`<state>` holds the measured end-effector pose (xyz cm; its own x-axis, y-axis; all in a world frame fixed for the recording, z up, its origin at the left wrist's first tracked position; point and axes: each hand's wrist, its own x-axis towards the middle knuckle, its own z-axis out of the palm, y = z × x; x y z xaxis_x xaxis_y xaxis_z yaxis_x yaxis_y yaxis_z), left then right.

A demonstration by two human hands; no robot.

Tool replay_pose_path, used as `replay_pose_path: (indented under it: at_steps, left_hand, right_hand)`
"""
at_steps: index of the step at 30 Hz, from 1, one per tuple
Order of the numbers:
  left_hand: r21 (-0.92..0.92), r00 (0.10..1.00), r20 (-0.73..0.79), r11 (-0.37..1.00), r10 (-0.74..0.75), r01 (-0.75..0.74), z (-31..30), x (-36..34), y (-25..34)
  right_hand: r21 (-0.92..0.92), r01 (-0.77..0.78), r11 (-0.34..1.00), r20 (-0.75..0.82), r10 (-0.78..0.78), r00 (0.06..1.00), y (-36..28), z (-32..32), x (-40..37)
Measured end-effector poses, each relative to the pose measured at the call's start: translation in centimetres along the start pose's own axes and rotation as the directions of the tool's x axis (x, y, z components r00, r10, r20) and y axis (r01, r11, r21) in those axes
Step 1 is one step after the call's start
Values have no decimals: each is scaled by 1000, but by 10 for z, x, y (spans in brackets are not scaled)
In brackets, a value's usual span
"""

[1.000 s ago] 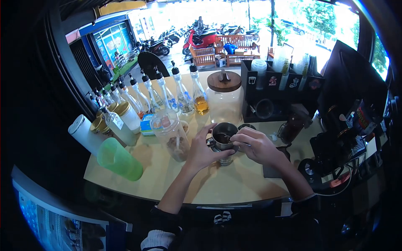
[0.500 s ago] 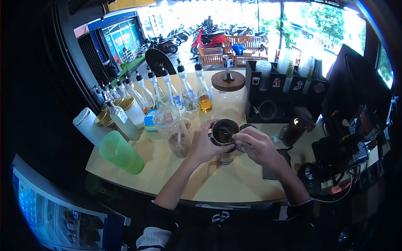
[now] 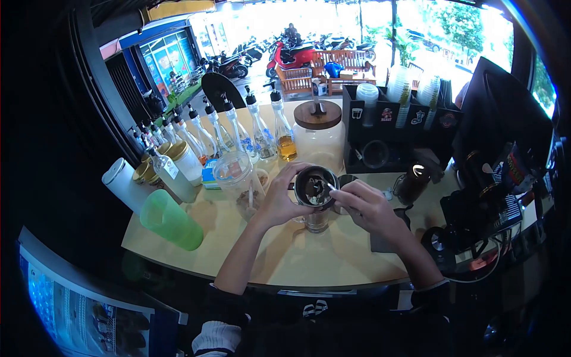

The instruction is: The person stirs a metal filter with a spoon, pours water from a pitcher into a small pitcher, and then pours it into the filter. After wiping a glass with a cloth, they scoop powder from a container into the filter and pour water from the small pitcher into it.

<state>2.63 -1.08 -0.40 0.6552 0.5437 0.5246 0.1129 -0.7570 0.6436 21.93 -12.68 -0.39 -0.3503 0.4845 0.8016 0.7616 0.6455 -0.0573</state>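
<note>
My left hand (image 3: 281, 197) is wrapped round the side of a dark metal cup (image 3: 315, 187), tilted so that its inside shows, with a dark, glossy content. In my right hand (image 3: 364, 205) the fingers pinch a thin utensil whose pale end reaches over the cup's right rim. Below the cup stands a clear glass mug (image 3: 316, 222) on the light wooden counter (image 3: 285, 256). Just left of my left hand is a clear jar (image 3: 235, 181) with brown contents. A second metal cup (image 3: 346, 185) is partly hidden behind my right hand.
Pump bottles (image 3: 262, 134) line the counter's back left. A green tumbler (image 3: 172, 220) leans at the left. Behind the cup is a large wooden-lidded jar (image 3: 319, 137). At the right are a black cup organizer (image 3: 386, 131), a dark pitcher (image 3: 411, 183) and black equipment (image 3: 476, 220).
The metal cup is tilted more toward the camera, showing more of its inside. Both hands have shifted slightly, and the whole view has moved a little.
</note>
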Motion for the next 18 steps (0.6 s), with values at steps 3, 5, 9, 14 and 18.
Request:
replay_pose_path:
  at_steps: [3, 5, 9, 14, 18]
  left_hand:
    - [-15, 999, 23, 999, 48, -47, -2, 2, -5]
    - [-64, 998, 63, 998, 22, -18, -3, 2, -5]
    - [-2, 998, 33, 999, 52, -52, -4, 4, -5]
    - [51, 998, 23, 997, 62, -63, -7, 3, -10]
    - [157, 986, 36, 973, 164, -167, -7, 5, -20]
  right_hand:
    - [38, 42, 998, 85, -45, 995, -8, -2, 2]
    - [11, 71, 997, 127, -72, 989, -9, -3, 1]
    - [-31, 45, 999, 142, -40, 989, -6, -3, 2]
    - [-10, 63, 998, 154, -60, 986, -8, -5, 3]
    - [15, 97, 995, 180, -99, 979, -6, -5, 0]
